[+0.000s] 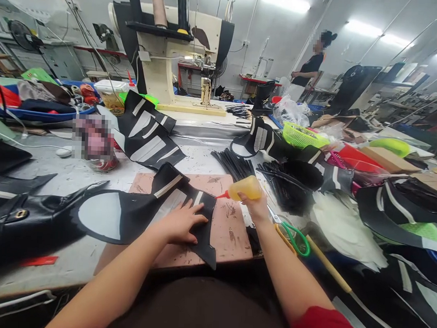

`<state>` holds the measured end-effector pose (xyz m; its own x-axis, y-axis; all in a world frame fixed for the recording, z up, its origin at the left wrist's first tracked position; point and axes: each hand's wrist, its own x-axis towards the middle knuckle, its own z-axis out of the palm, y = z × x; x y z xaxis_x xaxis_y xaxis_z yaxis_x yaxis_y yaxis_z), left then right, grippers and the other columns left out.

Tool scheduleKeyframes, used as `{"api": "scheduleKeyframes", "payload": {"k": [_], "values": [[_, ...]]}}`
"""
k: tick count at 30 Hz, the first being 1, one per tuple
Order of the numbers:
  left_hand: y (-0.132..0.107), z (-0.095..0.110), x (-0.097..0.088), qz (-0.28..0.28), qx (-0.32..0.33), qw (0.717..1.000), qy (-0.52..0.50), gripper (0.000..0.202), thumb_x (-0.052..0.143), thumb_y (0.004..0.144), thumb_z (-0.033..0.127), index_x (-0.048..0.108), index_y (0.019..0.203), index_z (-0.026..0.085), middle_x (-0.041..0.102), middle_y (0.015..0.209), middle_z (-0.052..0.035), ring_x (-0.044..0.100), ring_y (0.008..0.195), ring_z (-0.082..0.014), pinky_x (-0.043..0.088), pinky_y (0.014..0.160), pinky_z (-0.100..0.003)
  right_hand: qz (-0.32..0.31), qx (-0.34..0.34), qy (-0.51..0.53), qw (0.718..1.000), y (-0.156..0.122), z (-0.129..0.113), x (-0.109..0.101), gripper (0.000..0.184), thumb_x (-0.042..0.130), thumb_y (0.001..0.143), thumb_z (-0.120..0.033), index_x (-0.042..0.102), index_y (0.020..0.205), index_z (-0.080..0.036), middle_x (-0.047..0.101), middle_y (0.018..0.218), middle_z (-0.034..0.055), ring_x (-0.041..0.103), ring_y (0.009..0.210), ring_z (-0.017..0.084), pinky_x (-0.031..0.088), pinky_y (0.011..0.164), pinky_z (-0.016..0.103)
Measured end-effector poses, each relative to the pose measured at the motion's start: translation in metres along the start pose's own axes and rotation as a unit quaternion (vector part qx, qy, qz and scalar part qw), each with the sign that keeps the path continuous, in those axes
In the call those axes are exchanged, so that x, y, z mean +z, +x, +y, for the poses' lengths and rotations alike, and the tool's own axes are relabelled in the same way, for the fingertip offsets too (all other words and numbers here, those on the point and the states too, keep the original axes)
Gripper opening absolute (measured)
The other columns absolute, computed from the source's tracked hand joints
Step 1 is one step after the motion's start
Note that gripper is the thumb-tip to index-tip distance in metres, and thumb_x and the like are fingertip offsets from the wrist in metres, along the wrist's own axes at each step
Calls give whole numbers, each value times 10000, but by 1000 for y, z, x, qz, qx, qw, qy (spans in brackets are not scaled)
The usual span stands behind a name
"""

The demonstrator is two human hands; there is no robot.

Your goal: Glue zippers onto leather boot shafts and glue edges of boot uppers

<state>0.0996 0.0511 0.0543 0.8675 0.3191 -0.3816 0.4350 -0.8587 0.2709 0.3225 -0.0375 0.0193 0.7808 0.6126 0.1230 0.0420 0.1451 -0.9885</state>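
My left hand (183, 223) lies with fingers spread on a black shoe-upper piece (134, 211) that carries pale reinforcing strips and a light grey oval patch. Under the piece is a pinkish board (232, 234) with dark smears. In my right hand (256, 203) is a yellow squeeze bottle (247, 188), tilted on its side. Its red nozzle points left, at the upper right edge of the black piece; whether it touches I cannot tell. Green-and-orange-handled scissors (295, 237) lie beside my right forearm.
A sewing machine (161, 52) stands behind the work surface. Bundles of black strips (234, 164) lie beyond the board. A black boot (26, 219) is at the left, a wooden-handled tool (328, 263) at the right. Further back stand a green basket (301, 136) and a person (309, 69).
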Motion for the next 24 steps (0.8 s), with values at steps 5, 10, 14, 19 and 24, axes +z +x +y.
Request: {"api": "scheduleKeyframes", "payload": {"k": [5, 10, 14, 19, 24], "values": [[8, 11, -4, 25, -17, 1000, 2, 636, 578, 703, 523, 422, 1278, 300, 380, 1385, -77, 264, 1268, -407, 246, 980, -590, -14, -1, -15, 1000, -2, 4, -6, 551, 799, 423, -406, 557, 838, -138, 621, 744, 34, 603, 687, 196, 525, 597, 361], [15, 19, -5, -4, -26, 999, 47, 729, 672, 650, 430, 389, 1310, 304, 332, 1408, -109, 237, 1244, -476, 284, 895, -655, 23, -20, -6, 1000, -3, 5, -9, 532, 774, 458, -453, 553, 838, -153, 620, 745, 27, 596, 660, 186, 518, 539, 322], [16, 17, -7, -7, -24, 999, 46, 746, 688, 637, 429, 386, 1309, 319, 339, 1406, -98, 247, 1239, -473, 299, 890, -642, 25, -7, -15, 1000, -4, 8, -8, 525, 784, 437, -447, 563, 803, -143, 607, 685, 16, 584, 612, 180, 504, 488, 306], [14, 17, -6, -15, -24, 999, 45, 753, 670, 654, 438, 359, 1327, 305, 315, 1421, -92, 215, 1253, -480, 268, 907, -657, 53, 16, 2, 998, -6, 9, -7, 555, 792, 411, -451, 563, 812, -142, 604, 697, 14, 577, 601, 173, 504, 448, 292], [15, 16, -4, -9, -19, 999, 43, 752, 665, 654, 453, 363, 1326, 302, 316, 1420, -93, 217, 1252, -481, 275, 907, -654, 58, 19, -4, 998, -6, 6, -5, 562, 789, 411, -446, 561, 824, -142, 602, 695, 12, 577, 602, 169, 507, 446, 290]]}}
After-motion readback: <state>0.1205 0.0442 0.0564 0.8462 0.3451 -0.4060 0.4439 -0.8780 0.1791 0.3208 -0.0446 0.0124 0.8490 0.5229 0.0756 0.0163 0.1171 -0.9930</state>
